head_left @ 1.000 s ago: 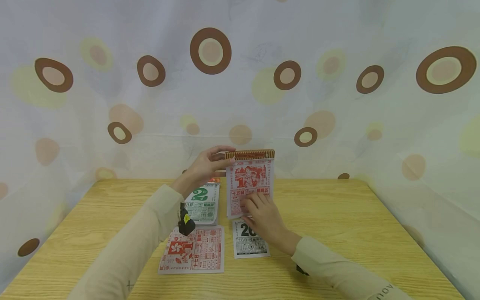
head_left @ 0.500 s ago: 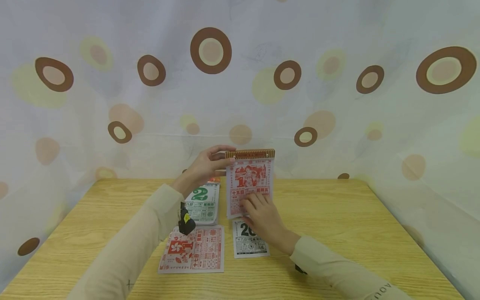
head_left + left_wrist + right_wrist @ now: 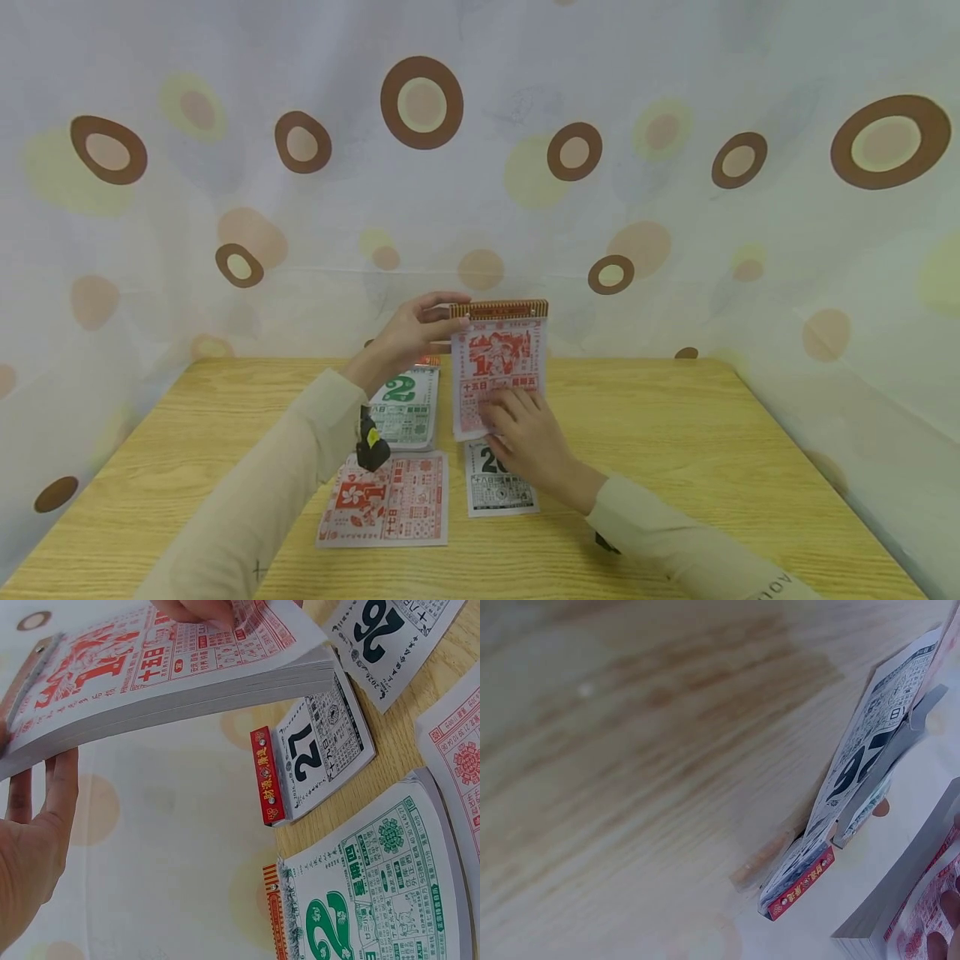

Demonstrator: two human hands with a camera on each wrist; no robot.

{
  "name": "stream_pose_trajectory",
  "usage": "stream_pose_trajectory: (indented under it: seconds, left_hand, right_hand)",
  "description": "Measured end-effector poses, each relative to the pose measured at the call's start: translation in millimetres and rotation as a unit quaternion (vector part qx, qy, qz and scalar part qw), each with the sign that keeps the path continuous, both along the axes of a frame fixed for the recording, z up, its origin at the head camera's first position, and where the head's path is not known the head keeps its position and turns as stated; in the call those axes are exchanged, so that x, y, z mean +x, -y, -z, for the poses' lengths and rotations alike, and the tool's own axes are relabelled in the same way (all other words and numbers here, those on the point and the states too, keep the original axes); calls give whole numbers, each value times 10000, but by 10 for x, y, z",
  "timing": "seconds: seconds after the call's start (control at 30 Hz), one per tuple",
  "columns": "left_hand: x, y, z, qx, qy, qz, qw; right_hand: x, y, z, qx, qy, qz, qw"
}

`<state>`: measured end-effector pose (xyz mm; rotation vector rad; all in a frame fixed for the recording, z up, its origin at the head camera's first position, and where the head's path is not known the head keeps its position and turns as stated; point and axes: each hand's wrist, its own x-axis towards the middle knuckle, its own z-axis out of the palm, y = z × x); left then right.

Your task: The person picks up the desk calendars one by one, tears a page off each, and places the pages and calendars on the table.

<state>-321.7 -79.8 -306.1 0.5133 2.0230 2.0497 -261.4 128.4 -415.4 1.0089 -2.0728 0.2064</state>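
Note:
In the head view my left hand (image 3: 408, 337) grips the top left corner of a thick tear-off calendar (image 3: 495, 342) with red print and a striped brown header. Its thumb lies on the front and the fingers reach behind. The calendar is held up above the table, facing me. My right hand (image 3: 528, 437) rests its fingers on the lower part of the front page, with the thumb near the bottom edge. In the left wrist view the calendar's thick page edge (image 3: 172, 712) shows between the hands.
On the wooden table (image 3: 637, 433) lie a green-printed calendar (image 3: 408, 408), a red-printed calendar (image 3: 408, 500) turned sideways, and a black-printed page with 26 (image 3: 502, 487). A black-printed calendar with 27 (image 3: 315, 754) and a red header lies behind. A spotted curtain (image 3: 480, 200) hangs at the back.
Both hands stay almost in place on the calendar. Its bottom edge has shifted very slightly down, and the right hand has moved only a little.

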Motion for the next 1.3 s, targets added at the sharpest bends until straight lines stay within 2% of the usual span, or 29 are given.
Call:
stream_pose_trajectory:
  seconds: [0.37,0.77,0.87,1.13,1.2,1.3]
  left_hand:
    - [10,-1,15,-38,23,-45,10000]
    - [5,-10,21,-14,74,-59,10000]
    - [3,-12,27,-16,119,-108,9999]
    - [10,2,32,-59,152,-108,9998]
    - [10,4,32,-63,153,-96,9998]
    - [8,7,33,-64,145,-67,9999]
  right_hand:
    - [48,-33,-38,-512,299,-316,9977]
    - [-15,-99,-85,-1070,107,-421,9933]
    - [-25,-116,-121,-1327,242,-523,9895]
    - [22,-148,-222,-1778,684,-501,9804]
    - [25,-159,-242,-1907,812,-566,9766]
    - [26,-182,-270,-2218,1146,-735,9655]
